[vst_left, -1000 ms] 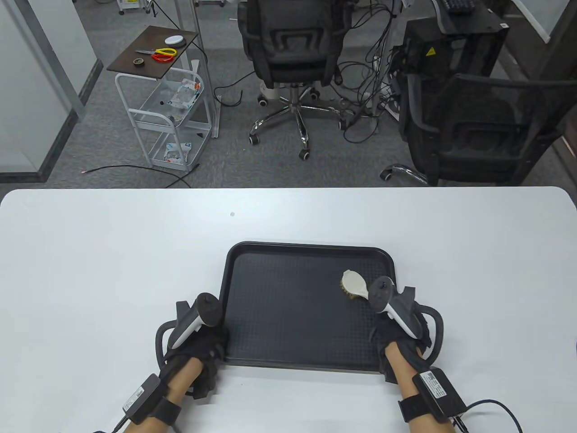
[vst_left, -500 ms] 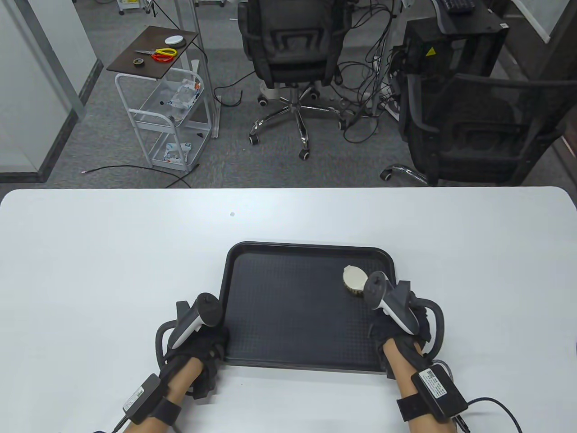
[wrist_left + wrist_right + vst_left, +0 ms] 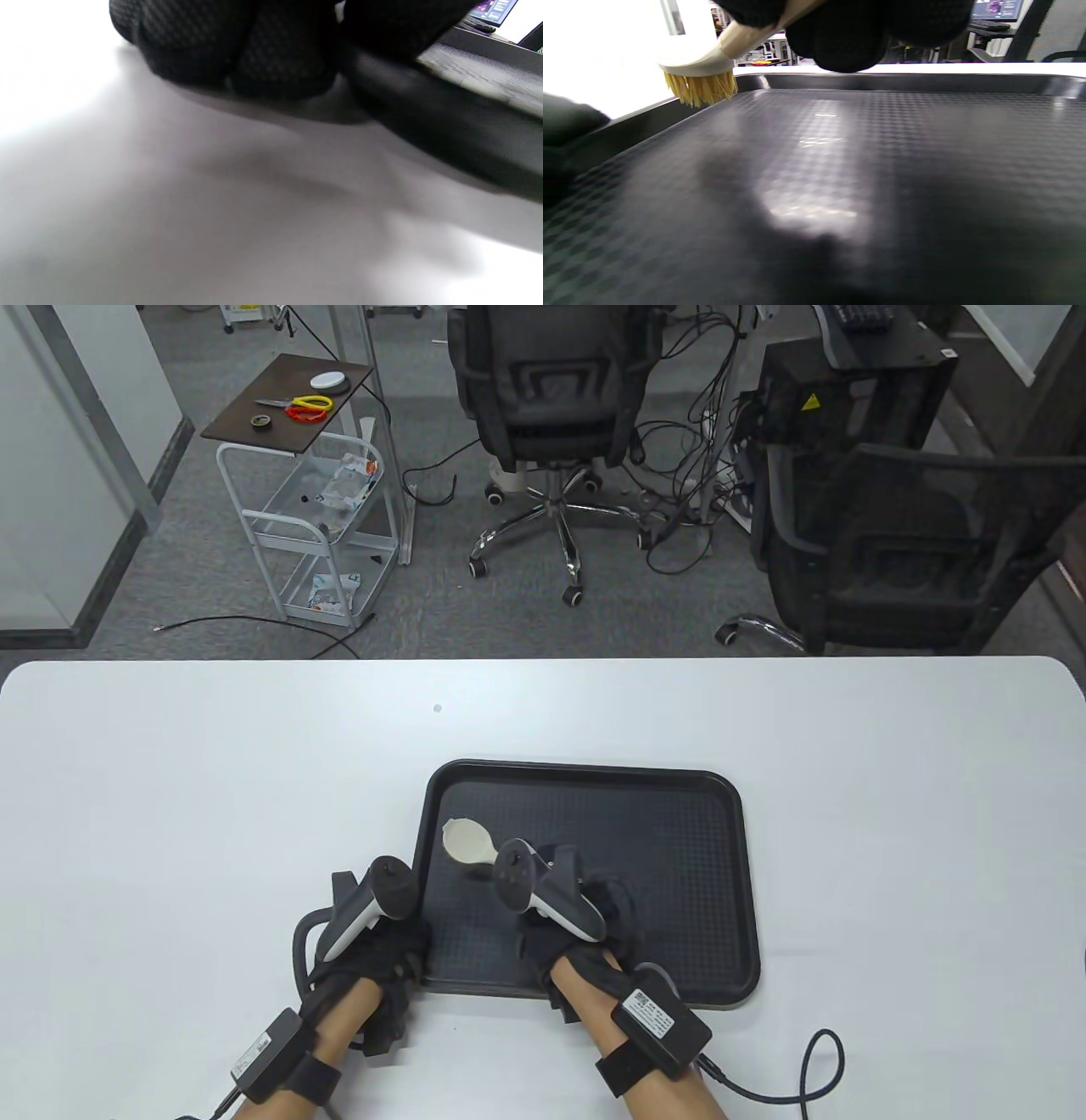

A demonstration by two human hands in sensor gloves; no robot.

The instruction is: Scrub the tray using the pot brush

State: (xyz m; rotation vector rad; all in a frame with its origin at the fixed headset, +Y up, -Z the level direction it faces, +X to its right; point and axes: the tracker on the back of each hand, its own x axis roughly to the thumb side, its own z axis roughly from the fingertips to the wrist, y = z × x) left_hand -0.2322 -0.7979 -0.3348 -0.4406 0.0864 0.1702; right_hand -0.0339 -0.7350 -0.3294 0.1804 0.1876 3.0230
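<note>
Your right hand grips the brush, its yellow bristles at the tray's left wall.

- grey carpet floor, loose black cables
- two black mesh office chairs beyond white rounded table
- white wire trolley with dark brown top, back left

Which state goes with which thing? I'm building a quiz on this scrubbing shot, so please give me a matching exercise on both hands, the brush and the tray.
Things:
1. left hand
2. right hand
3. pot brush
4. tray

States:
A. lies flat on the white table
B. head over the tray's left part
C. grips the brush handle
D. rests at the tray's left edge

Pairs: 1-D, 2-C, 3-B, 4-A
</note>
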